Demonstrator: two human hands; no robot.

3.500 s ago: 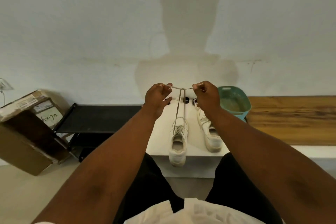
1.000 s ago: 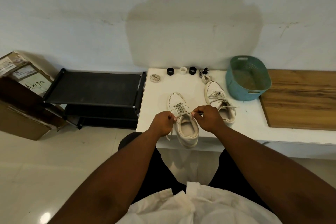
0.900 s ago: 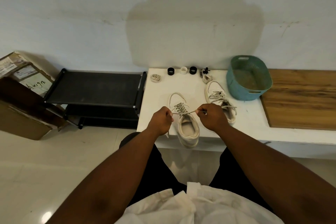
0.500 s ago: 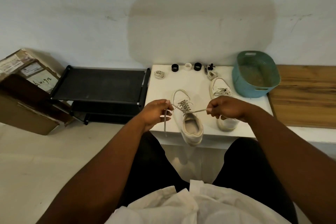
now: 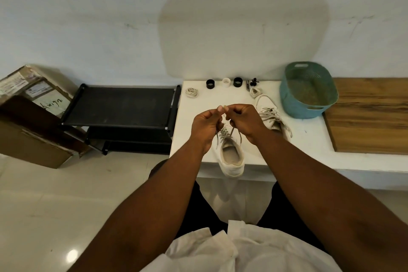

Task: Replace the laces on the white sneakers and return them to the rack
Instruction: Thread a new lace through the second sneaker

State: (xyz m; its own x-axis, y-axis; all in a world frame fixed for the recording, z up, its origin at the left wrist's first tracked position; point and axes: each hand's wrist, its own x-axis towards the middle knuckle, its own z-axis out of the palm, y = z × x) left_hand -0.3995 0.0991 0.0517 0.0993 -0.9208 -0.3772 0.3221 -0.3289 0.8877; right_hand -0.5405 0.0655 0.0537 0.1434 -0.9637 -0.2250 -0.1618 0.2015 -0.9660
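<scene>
A white sneaker (image 5: 231,157) stands on the white table (image 5: 198,134), heel over the front edge, laced with a pale lace (image 5: 224,133). My left hand (image 5: 205,126) and my right hand (image 5: 245,120) are close together above its tongue, each pinching a lace end. A second white sneaker (image 5: 272,117) lies behind my right hand with loose laces trailing. The black shoe rack (image 5: 123,108) stands to the left of the table.
Two black rings and a white ring (image 5: 226,83), a coiled lace (image 5: 191,92) and small black clips sit at the table's back edge. A teal basket (image 5: 308,89) stands at the right, beside a wooden board (image 5: 371,115). A cardboard box (image 5: 28,112) leans at far left.
My hands held the lace ends pulled apart sideways half a second ago; now they have come together above the sneaker's tongue, with the ends rising to my fingers.
</scene>
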